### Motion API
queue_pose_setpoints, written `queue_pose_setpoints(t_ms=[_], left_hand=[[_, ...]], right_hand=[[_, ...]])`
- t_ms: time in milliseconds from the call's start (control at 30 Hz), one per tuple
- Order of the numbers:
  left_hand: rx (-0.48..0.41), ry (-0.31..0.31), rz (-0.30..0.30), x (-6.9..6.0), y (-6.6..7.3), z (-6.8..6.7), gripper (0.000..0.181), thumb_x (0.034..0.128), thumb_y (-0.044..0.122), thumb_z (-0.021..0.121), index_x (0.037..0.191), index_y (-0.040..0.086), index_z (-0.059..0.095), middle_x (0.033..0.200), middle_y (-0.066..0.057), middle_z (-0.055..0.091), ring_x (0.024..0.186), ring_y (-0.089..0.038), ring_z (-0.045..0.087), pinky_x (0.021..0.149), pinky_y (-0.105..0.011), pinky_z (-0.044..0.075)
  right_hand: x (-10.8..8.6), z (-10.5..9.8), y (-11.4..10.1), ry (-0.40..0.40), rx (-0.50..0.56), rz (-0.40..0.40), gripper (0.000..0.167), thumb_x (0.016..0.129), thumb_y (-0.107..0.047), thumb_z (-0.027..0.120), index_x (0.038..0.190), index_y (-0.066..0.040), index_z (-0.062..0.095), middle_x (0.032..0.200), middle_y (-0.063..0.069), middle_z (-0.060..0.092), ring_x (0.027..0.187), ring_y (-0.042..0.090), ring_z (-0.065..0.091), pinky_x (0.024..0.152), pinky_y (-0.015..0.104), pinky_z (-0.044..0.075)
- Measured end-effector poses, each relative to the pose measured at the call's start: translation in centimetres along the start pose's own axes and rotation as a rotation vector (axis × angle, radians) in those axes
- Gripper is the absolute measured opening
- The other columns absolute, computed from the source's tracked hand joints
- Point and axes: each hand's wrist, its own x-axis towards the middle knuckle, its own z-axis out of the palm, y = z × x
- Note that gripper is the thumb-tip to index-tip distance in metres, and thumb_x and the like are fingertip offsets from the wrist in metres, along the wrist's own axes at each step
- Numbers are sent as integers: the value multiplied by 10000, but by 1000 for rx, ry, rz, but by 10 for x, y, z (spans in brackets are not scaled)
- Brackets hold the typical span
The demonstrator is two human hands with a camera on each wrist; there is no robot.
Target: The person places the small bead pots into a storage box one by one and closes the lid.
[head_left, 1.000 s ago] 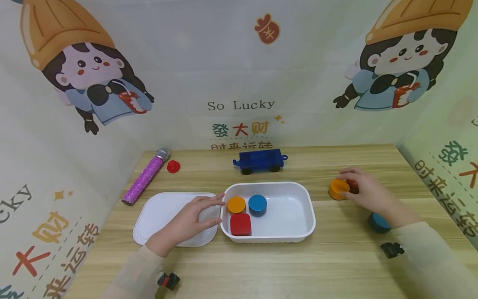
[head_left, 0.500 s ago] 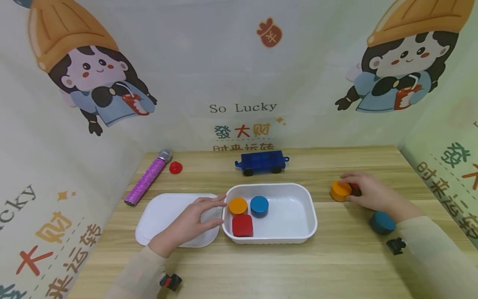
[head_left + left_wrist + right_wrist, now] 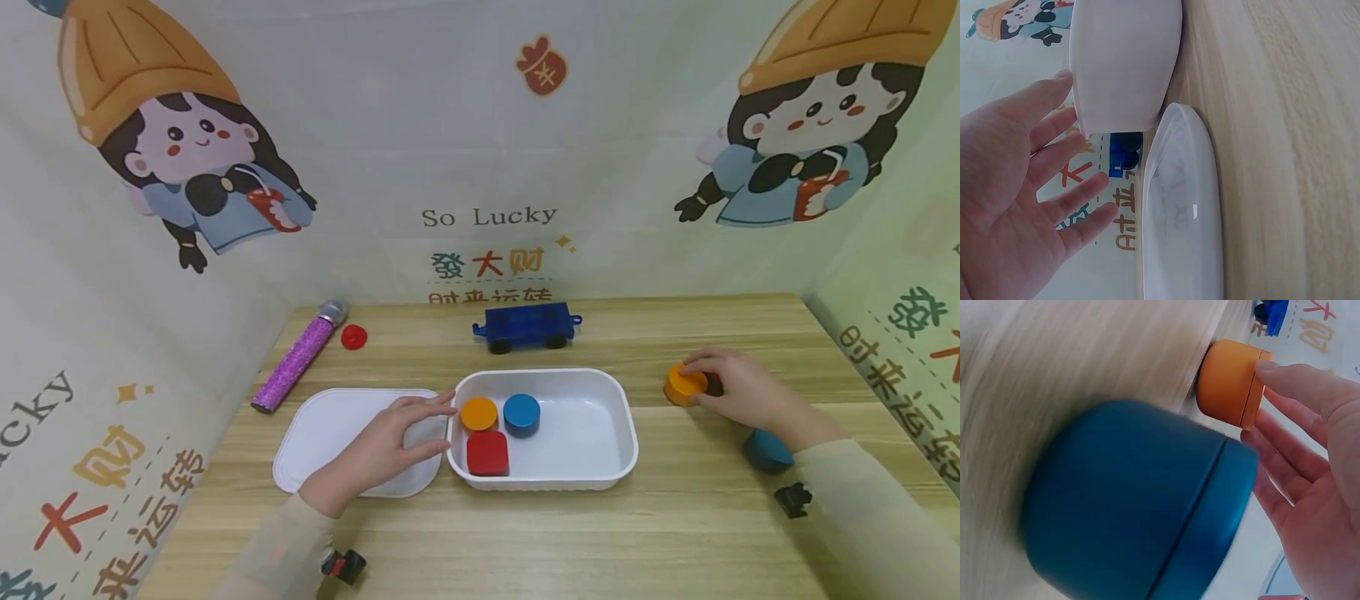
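A person's right hand [image 3: 738,387] pinches an orange, round, smooth tin [image 3: 684,386] between thumb and fingers, on the table to the right of a white, rounded-rectangular, glossy box [image 3: 573,433]. The left hand [image 3: 386,433], well apart from the right, has its fingers spread and uncurled, the tips at the box's left rim. Inside the box, at its left end, sit a smaller-looking orange disc [image 3: 478,414], a blue metallic disc [image 3: 522,415] and a red rounded-square block [image 3: 487,452]. Right of the box and nearer the person, a blue round tin [image 3: 767,450] stands by the right forearm; left of it lies a flat white lid [image 3: 330,433]; behind it, a dark-blue toy wagon [image 3: 528,325]. The thumb sits near the orange tin's seam, so lifting might pull off only its top; a low forearm sweep could knock the blue tin, and left-hand pressure could shift the box.
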Motion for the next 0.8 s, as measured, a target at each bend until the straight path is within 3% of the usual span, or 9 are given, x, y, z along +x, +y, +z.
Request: queue_pose_setpoints(t_ms=[333, 467, 567, 667, 800], left_hand=[[-5, -1, 8, 0, -1, 1, 479, 952, 337, 754, 1402, 206, 653, 1610, 44, 475, 1361, -308, 521, 1115, -603, 464], [-2, -2, 5, -1, 0, 1, 482, 951, 335, 756, 1403, 205, 652, 1610, 45, 474, 1363, -305, 522, 1119, -600, 462], [3, 1, 12, -1, 0, 0, 481, 947, 315, 764, 1400, 198, 654, 1608, 51, 476, 1360, -298, 526, 1125, -592, 458], [3, 4, 19, -1, 0, 0, 479, 946, 300, 767, 1398, 192, 655, 1607, 54, 476, 1355, -294, 530, 1129, -586, 456], [0, 3, 20, -1, 1, 0, 478, 948, 300, 764, 1400, 191, 653, 1609, 52, 473, 1353, -299, 532, 1125, -590, 458]], right_hand=[[0, -10, -21, 34, 13, 50, 358, 852, -91, 814, 1188, 10, 741, 1274, 248, 665, 1136, 443, 635, 993, 619, 526], [3, -19, -39, 50, 2, 53, 369, 854, -130, 833, 1194, -14, 746, 1283, 212, 659, 969, 317, 651, 843, 441, 600], [5, -25, -54, 66, -6, 26, 365, 841, -143, 852, 1178, -38, 758, 1265, 163, 670, 822, 208, 605, 688, 298, 549], [7, -28, -69, 102, -20, -33, 359, 812, -141, 876, 1144, -54, 772, 1224, 124, 691, 865, 235, 645, 726, 338, 590], [11, -26, -89, 129, -29, -90, 364, 785, -145, 898, 1123, -75, 781, 1204, 99, 701, 1082, 327, 673, 886, 498, 613]])
